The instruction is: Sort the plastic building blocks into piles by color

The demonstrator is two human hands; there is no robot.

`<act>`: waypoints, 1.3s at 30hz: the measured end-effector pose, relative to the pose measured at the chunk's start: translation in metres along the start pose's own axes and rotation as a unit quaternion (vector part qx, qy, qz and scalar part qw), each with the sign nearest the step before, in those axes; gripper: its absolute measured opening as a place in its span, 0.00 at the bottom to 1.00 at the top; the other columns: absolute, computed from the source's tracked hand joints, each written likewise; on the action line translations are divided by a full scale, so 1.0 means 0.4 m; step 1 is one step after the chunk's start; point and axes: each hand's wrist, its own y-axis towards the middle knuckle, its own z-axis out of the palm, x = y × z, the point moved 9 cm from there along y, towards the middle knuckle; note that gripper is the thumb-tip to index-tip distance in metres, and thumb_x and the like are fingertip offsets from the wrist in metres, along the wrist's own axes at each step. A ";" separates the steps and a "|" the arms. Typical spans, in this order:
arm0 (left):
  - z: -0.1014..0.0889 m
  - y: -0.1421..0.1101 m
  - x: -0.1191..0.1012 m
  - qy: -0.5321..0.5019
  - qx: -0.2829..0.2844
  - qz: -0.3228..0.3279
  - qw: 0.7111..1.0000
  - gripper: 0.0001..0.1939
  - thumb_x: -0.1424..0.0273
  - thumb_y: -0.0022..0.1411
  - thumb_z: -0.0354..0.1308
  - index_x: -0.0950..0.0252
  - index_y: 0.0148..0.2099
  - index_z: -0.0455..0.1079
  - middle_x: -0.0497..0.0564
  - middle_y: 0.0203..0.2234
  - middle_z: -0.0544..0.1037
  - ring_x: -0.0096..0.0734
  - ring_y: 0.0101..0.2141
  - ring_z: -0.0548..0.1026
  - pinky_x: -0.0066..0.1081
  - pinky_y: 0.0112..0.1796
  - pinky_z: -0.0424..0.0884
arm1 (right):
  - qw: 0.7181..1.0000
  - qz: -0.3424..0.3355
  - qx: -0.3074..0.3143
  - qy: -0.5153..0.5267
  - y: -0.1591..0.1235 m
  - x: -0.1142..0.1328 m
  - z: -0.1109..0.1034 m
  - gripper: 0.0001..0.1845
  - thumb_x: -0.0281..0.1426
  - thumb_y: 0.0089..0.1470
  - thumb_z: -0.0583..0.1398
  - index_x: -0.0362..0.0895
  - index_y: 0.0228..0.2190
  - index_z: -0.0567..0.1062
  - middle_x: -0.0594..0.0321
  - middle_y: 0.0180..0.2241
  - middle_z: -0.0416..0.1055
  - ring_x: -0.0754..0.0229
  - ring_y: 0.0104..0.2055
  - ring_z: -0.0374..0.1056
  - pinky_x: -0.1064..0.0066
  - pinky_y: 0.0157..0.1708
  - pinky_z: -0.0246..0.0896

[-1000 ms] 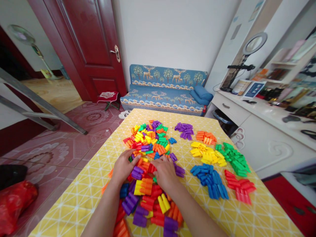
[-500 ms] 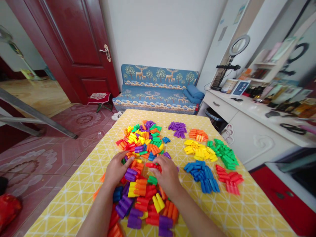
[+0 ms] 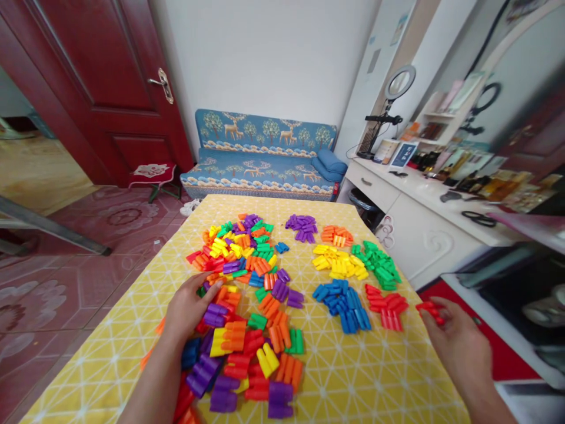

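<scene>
My right hand (image 3: 461,338) is off to the right, beside the table edge, with its fingers pinched on a red plastic building block (image 3: 431,312). Left of it on the cloth lies a small group of red blocks (image 3: 387,307). My left hand (image 3: 188,303) rests at the left side of a mixed pile, fingers and thumb apart, touching blocks near a purple block (image 3: 215,315). The pile runs toward me, with an orange block (image 3: 233,335), a yellow block (image 3: 267,360) and purple blocks (image 3: 203,374) in it. Some blocks under my left hand are hidden.
Sorted groups lie on the right of the yellow tablecloth (image 3: 353,377): blue (image 3: 344,305), yellow (image 3: 339,262), green (image 3: 377,264), orange (image 3: 336,235) and purple (image 3: 302,227). A blue sofa (image 3: 260,159) stands behind, a white dresser (image 3: 397,200) at right.
My right hand has moved from the mixed pile far to the right, carrying red block material past the red group. My left hand stays at the pile. The view has turned slightly right.
</scene>
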 end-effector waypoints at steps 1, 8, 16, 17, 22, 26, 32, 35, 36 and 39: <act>0.000 0.000 0.001 0.002 0.000 0.001 1.000 0.28 0.47 0.60 0.49 0.62 0.51 0.72 0.56 0.47 0.77 0.42 0.47 0.74 0.36 0.49 0.69 | 0.999 -0.002 0.016 -0.031 -0.005 -0.016 0.009 0.20 0.43 0.54 0.54 0.45 0.44 0.72 0.52 0.35 0.73 0.52 0.29 0.70 0.65 0.24 0.60; 0.000 -0.001 -0.001 0.007 0.004 0.002 1.000 0.30 0.47 0.59 0.49 0.63 0.51 0.71 0.56 0.47 0.77 0.42 0.47 0.75 0.36 0.48 0.69 | 0.989 -0.006 0.092 -0.117 -0.026 -0.002 0.095 0.22 0.39 0.56 0.50 0.42 0.46 0.73 0.51 0.39 0.70 0.54 0.27 0.70 0.65 0.23 0.59; -0.004 -0.002 -0.006 0.003 -0.001 0.002 1.000 0.28 0.47 0.60 0.50 0.62 0.51 0.72 0.55 0.47 0.77 0.42 0.47 0.75 0.37 0.48 0.69 | 0.993 -0.045 0.109 -0.016 -0.027 0.009 0.106 0.22 0.37 0.47 0.53 0.41 0.42 0.73 0.50 0.38 0.71 0.52 0.31 0.70 0.61 0.33 0.66; -0.004 -0.002 -0.007 -0.001 0.001 0.000 1.000 0.28 0.47 0.60 0.50 0.62 0.51 0.71 0.55 0.48 0.77 0.42 0.48 0.74 0.37 0.48 0.69 | 0.994 -0.035 0.100 -0.012 -0.024 0.023 0.091 0.22 0.37 0.48 0.53 0.41 0.42 0.73 0.50 0.39 0.70 0.53 0.30 0.70 0.61 0.31 0.65; -0.009 -0.004 -0.018 -0.019 0.007 0.001 1.000 0.27 0.49 0.61 0.50 0.63 0.51 0.71 0.55 0.49 0.76 0.41 0.50 0.73 0.36 0.50 0.68 | 0.983 -0.045 0.105 0.147 -0.066 0.243 0.075 0.19 0.43 0.51 0.54 0.46 0.42 0.72 0.55 0.39 0.71 0.58 0.27 0.68 0.66 0.26 0.64; -0.015 -0.005 -0.023 -0.025 -0.002 0.008 1.000 0.25 0.51 0.61 0.51 0.62 0.51 0.72 0.55 0.49 0.76 0.41 0.49 0.73 0.36 0.49 0.68 | 0.896 -0.160 0.263 0.319 -0.201 0.539 0.139 0.11 0.35 0.56 0.54 0.47 0.38 0.73 0.57 0.40 0.71 0.61 0.29 0.67 0.68 0.29 0.65; -0.013 -0.007 -0.019 -0.019 -0.005 0.010 1.000 0.24 0.52 0.61 0.52 0.62 0.51 0.72 0.55 0.49 0.76 0.41 0.50 0.73 0.36 0.50 0.68 | 0.830 -0.286 0.349 0.328 -0.342 0.782 0.118 0.14 0.27 0.49 0.61 0.50 0.40 0.76 0.62 0.43 0.72 0.56 0.47 0.65 0.64 0.50 0.59; -0.013 -0.006 -0.018 -0.023 -0.008 0.012 1.000 0.23 0.53 0.61 0.52 0.62 0.51 0.72 0.55 0.48 0.77 0.41 0.49 0.73 0.36 0.50 0.68 | 0.813 -0.338 0.366 0.303 -0.381 0.834 0.119 0.25 0.35 0.46 0.66 0.52 0.48 0.73 0.62 0.50 0.69 0.53 0.55 0.59 0.60 0.56 0.52; -0.013 -0.006 -0.017 -0.024 -0.009 0.011 1.000 0.23 0.53 0.61 0.52 0.62 0.51 0.72 0.55 0.48 0.77 0.41 0.49 0.73 0.36 0.50 0.68 | 0.810 -0.348 0.372 0.291 -0.392 0.846 0.128 0.29 0.38 0.46 0.67 0.52 0.51 0.71 0.62 0.53 0.68 0.52 0.57 0.57 0.59 0.58 0.49; -0.010 -0.007 -0.014 -0.022 -0.009 0.008 1.000 0.24 0.52 0.60 0.52 0.62 0.52 0.72 0.55 0.49 0.76 0.41 0.50 0.73 0.36 0.50 0.68 | 0.817 -0.363 0.370 0.255 -0.412 0.873 0.162 0.30 0.41 0.50 0.64 0.53 0.55 0.67 0.62 0.56 0.65 0.53 0.59 0.54 0.58 0.60 0.44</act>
